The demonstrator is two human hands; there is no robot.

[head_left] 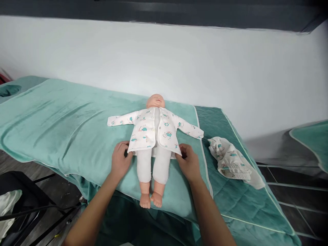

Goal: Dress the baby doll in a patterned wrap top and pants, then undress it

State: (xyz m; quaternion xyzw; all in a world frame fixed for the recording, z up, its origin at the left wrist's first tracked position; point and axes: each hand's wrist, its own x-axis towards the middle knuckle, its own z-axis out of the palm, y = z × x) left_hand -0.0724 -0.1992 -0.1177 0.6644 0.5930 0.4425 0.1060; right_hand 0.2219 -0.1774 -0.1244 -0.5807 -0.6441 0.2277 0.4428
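A baby doll (156, 101) lies on its back, head toward the wall, feet toward me. It wears a white baby jacket (167, 131) with a teal and red print; the front hangs slightly apart, sleeves spread to both sides. White cloth covers its legs (144, 165), and the feet are bare. My left hand (121, 158) pinches the jacket's lower left corner. At the lower right corner, my right hand (188, 160) grips the hem between thumb and fingers. The doll's hands are not visible at the sleeve ends.
A crumpled printed baby garment (232, 159) lies on the dark green quilted cover (246, 205) to the right. Beneath the doll spreads a light green blanket (77, 130). A white wall (164, 58) rises behind the bed. A black chair (23, 184) holding pale cloth stands at lower left.
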